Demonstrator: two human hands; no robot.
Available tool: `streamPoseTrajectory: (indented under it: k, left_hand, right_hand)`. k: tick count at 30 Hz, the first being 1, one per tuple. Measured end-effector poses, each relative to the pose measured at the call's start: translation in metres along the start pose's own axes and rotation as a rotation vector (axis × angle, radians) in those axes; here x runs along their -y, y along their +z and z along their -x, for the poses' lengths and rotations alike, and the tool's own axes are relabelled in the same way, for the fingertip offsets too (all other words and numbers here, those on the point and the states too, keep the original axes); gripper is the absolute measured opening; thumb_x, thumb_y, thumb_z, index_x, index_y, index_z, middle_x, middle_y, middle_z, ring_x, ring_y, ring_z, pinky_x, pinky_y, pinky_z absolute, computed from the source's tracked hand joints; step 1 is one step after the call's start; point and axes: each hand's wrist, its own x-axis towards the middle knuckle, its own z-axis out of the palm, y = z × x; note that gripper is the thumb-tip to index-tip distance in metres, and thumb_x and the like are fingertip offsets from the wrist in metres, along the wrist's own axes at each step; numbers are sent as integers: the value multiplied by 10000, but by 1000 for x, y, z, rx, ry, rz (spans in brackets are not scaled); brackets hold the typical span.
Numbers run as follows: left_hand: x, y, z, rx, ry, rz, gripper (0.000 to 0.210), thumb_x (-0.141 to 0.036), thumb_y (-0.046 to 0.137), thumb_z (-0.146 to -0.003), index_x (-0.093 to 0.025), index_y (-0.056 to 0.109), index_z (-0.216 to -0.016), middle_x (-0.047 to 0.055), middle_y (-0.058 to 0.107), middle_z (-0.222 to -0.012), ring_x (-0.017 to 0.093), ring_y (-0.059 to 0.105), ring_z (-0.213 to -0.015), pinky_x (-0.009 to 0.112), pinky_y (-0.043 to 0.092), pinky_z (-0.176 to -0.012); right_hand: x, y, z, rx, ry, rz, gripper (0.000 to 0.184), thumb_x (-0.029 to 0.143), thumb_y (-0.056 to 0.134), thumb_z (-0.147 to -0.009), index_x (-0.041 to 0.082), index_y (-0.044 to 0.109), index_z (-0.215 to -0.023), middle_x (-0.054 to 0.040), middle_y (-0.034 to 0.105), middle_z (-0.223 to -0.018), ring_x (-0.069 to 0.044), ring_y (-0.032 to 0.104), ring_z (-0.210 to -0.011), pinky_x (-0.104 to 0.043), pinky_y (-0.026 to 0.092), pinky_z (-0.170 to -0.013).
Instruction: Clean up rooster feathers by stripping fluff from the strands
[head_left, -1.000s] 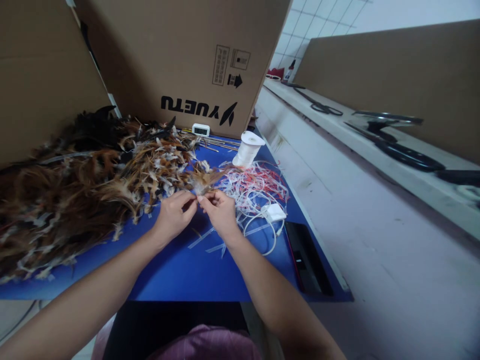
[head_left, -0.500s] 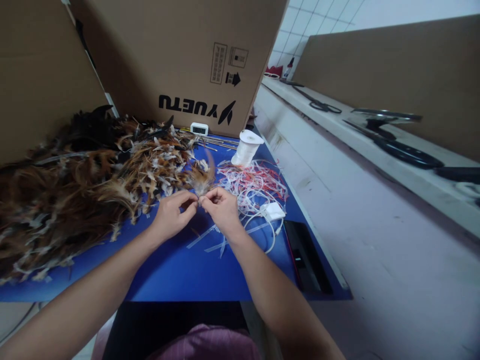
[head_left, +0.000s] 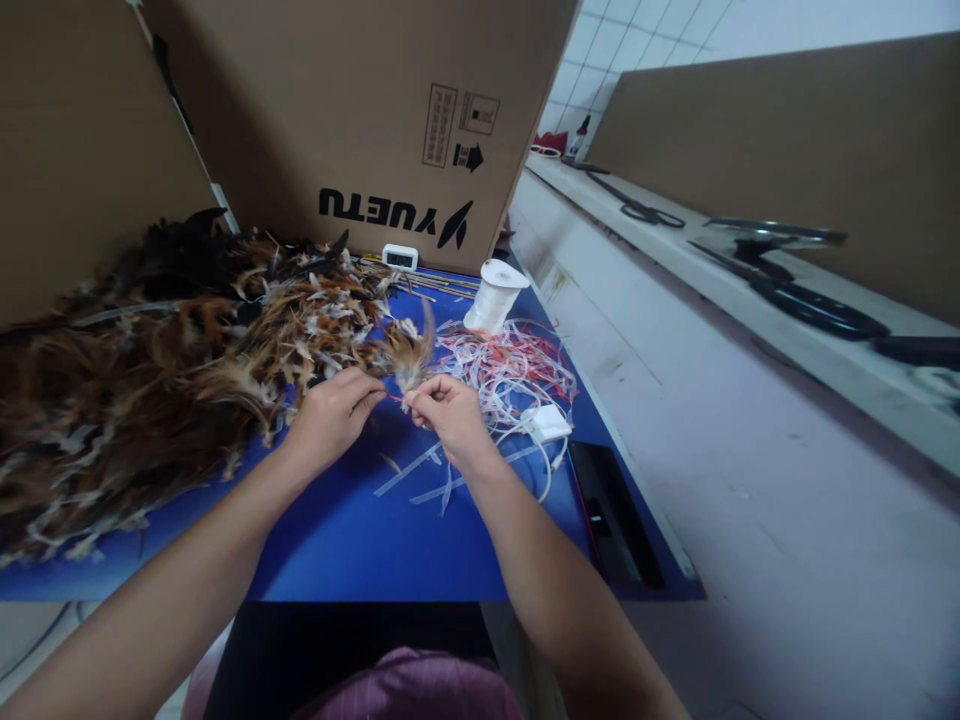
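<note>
Between thumb and fingertips, my right hand [head_left: 452, 418] pinches the base of a small bunch of brown and grey feathers [head_left: 410, 358], whose tips point up and away. My left hand [head_left: 332, 418] is closed just to the left, its fingertips gripping the end of a thin red strip [head_left: 394, 397] that runs to the base of the bunch. Beyond and left of the hands spreads a big heap of brown, black and white feathers [head_left: 292, 330]. Close to my right hand lies a tangle of red and clear strips [head_left: 510, 365].
A white spool [head_left: 496, 297] stands behind the tangle. A white cabled block [head_left: 547, 423] and a dark phone-like slab [head_left: 615, 515] lie at right. Cardboard [head_left: 360, 120] walls the back, with a small digital clock [head_left: 400, 257] before it. Scissors [head_left: 651, 214] lie on the ledge.
My left hand has drawn away to the left from my right hand, and the red strip now shows stretched between them. The feather bunch stays in my right hand.
</note>
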Motion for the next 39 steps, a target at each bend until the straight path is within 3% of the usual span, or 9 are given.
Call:
streamPoseTrajectory:
  k: [3,7,10,14,21,31,35,39]
  left_hand:
    - [0,1,0,26,-170,148,136,-254,541,-858,-183,640,-797,20,638,-690,141,595,-630,252,471,-598]
    - [-4,8,2,25,-497,598,166,-332,583,-830,-178,586,-769,-37,548,-506,101,501,-423,204,406,-408]
    - [-10,13,3,-40,-592,830,185,-343,616,-811,-173,571,-754,-41,540,-488,90,486,-414,186,383,-380]
    - [-18,19,5,-113,-593,962,183,-334,638,-803,-173,567,-754,-50,531,-481,76,477,-400,174,372,-372]
    - [-23,23,5,-195,-599,1081,214,-353,652,-793,-185,519,-788,-17,648,-711,60,512,-395,167,364,-337]
    - [-19,26,6,-258,-530,1047,173,-312,604,-847,-178,512,-787,-31,616,-641,46,448,-370,164,342,-353]
    - [-19,26,5,-243,-532,1046,172,-309,604,-848,-181,508,-785,-38,600,-613,48,436,-376,161,336,-354]
    - [-19,24,5,-220,-546,1051,177,-314,621,-834,-181,512,-791,-41,587,-604,49,434,-396,156,336,-361]
  right_hand:
    - [1,-1,0,19,26,-25,171,230,712,-592,180,550,-575,52,569,-473,-74,484,-424,-212,400,-449]
    - [3,1,2,43,56,-55,195,226,734,-571,176,546,-556,52,568,-465,-74,484,-418,-213,392,-442]
    - [3,3,3,71,99,-83,206,226,747,-566,171,549,-562,55,565,-457,-73,486,-412,-211,386,-441]
    - [0,5,5,111,152,-129,213,228,763,-557,167,560,-577,52,570,-462,-75,492,-414,-211,383,-440]
    - [2,5,8,180,229,-217,256,245,798,-536,163,562,-589,59,584,-482,-65,504,-426,-201,398,-456]
    - [-1,5,7,251,258,-235,308,296,831,-525,149,599,-665,44,611,-545,-70,557,-500,-203,465,-514]
    - [-2,3,6,253,195,-144,262,306,785,-585,157,622,-724,40,619,-588,-76,569,-522,-212,475,-520]
    - [-3,-1,4,254,20,93,121,251,688,-684,174,637,-761,39,606,-617,-87,566,-543,-218,468,-512]
